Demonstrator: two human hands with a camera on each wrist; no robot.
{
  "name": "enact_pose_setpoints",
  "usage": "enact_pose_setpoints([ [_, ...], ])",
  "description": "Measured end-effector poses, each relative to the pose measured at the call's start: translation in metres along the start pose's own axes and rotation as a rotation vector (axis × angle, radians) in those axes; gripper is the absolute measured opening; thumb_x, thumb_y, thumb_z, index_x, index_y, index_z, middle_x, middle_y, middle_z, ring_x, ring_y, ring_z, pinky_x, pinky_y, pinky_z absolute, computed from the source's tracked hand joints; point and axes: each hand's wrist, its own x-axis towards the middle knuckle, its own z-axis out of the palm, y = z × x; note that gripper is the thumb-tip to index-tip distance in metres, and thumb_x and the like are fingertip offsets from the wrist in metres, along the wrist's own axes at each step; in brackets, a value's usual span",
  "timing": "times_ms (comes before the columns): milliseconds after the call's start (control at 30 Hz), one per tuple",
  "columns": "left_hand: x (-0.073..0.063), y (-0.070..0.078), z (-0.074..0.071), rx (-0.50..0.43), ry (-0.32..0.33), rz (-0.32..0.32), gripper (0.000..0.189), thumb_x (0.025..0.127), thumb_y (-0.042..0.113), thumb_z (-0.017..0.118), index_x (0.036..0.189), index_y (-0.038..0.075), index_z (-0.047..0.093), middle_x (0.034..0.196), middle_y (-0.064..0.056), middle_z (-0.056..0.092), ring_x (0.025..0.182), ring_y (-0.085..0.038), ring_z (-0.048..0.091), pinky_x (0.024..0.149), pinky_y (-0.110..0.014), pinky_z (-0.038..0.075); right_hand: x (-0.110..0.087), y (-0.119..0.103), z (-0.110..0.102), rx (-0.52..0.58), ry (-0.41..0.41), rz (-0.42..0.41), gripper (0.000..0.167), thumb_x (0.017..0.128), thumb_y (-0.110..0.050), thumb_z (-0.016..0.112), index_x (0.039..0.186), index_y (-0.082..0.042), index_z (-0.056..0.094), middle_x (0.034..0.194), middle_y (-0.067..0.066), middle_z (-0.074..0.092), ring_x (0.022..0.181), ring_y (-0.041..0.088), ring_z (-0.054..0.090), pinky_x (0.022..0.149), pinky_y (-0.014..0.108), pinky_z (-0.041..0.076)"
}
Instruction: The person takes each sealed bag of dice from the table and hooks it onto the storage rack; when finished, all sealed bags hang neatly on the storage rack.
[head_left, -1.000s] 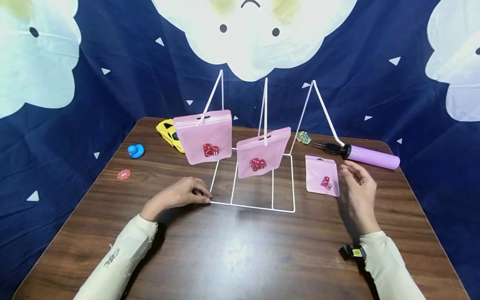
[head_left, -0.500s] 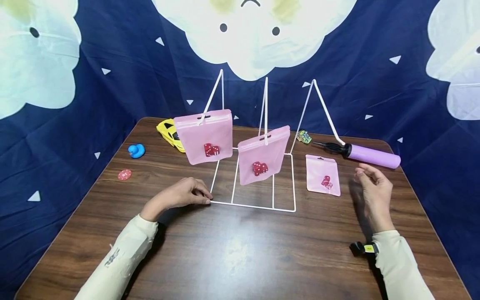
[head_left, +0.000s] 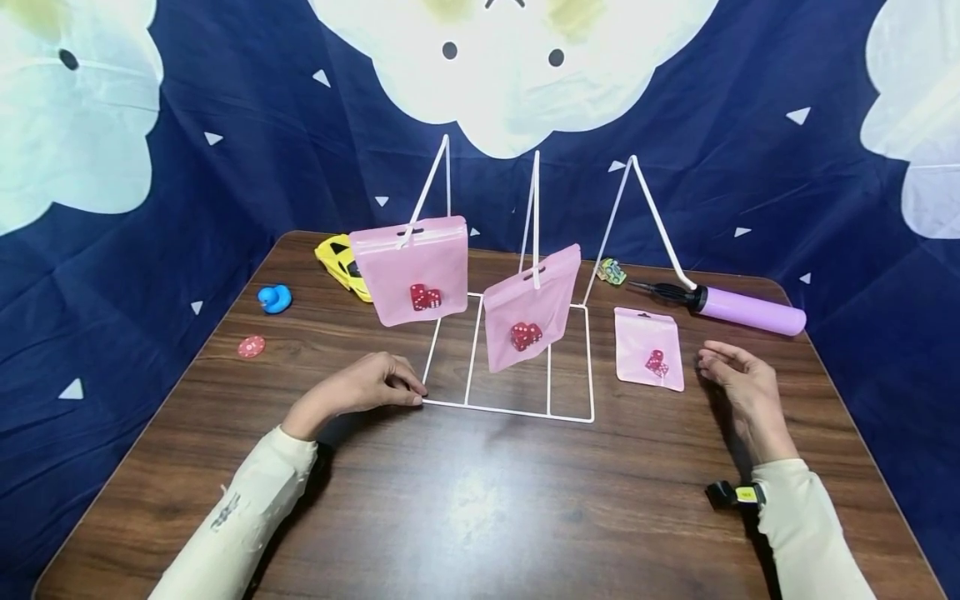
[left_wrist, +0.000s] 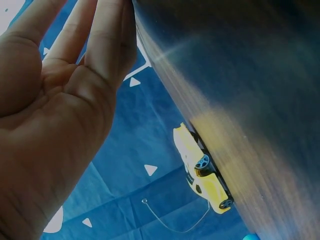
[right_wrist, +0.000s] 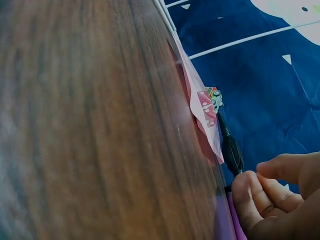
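My left hand (head_left: 369, 383) pinches the front left corner of a white wire display rack (head_left: 510, 410) standing on the table. Two pink zip pouches hang from its hooks: the left pouch (head_left: 390, 293) and the middle pouch (head_left: 555, 304), turned at an angle. Red dice (head_left: 425, 297) show on the left one, more red dice (head_left: 526, 337) on the middle one. A third pink pouch (head_left: 630, 346) with red dice lies flat on the table, right of the rack. Just right of that pouch hovers my right hand (head_left: 750, 400), fingers loosely bent, nothing in its grasp.
Behind the flat pouch lies a purple hand pump (head_left: 753, 311), under the rack's bare right hook (head_left: 660, 221). A small green toy (head_left: 611, 272) sits at the back. To the left are a yellow toy car (head_left: 339, 262), a blue rubber duck (head_left: 274, 298) and a red chip (head_left: 251, 346).
My right hand has shifted right, away from the flat pouch's edge, and come slightly lower. On its hook the middle pouch has swung round further. My left hand stays at the rack's corner.
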Motion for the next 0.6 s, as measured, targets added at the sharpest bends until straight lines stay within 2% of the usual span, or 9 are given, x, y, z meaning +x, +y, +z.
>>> enact_pose_setpoints([
  [133,-0.0001,0.0008,-0.0003,0.006,0.003,0.003,0.013,0.098,0.012,0.082,0.107,0.003,0.085,0.103,0.0,0.077,0.089,-0.008,0.063,0.079,-0.027,0.053,0.002,0.0003,0.0005,-0.113,-0.043,0.039,0.025,0.105,0.006,0.063,0.111,-0.015,0.077,0.093,-0.013,0.078,0.086,-0.002,0.072,0.078,0.016,0.058],
  [233,-0.0008,0.0012,-0.0006,0.005,0.004,-0.001,0.013,0.098,0.012,0.081,0.106,0.003,0.085,0.103,0.0,0.076,0.089,-0.009,0.063,0.079,-0.027,0.053,0.0038,0.0005,0.003,-0.167,-0.059,0.056,0.021,0.106,0.003,0.065,0.123,-0.005,0.072,0.094,-0.015,0.077,0.088,-0.003,0.071,0.079,0.015,0.058],
  [433,-0.0007,0.0015,-0.0007,0.005,0.007,0.002,0.013,0.098,0.013,0.081,0.106,0.004,0.085,0.103,0.0,0.077,0.09,-0.009,0.063,0.08,-0.027,0.052,0.0056,0.0016,0.0045,-0.28,-0.063,0.04,0.039,0.107,0.003,0.063,0.143,0.016,0.056,0.094,-0.022,0.074,0.087,-0.007,0.069,0.078,0.014,0.056],
  [600,-0.0002,0.0007,-0.0005,0.006,0.007,0.012,0.013,0.098,0.012,0.082,0.106,0.004,0.085,0.102,0.001,0.077,0.09,-0.009,0.063,0.079,-0.027,0.052,0.0066,0.0028,0.0064,-0.391,-0.057,0.033,0.048,0.11,-0.001,0.06,0.15,0.021,0.046,0.095,-0.027,0.071,0.087,-0.01,0.066,0.078,0.013,0.056],
])
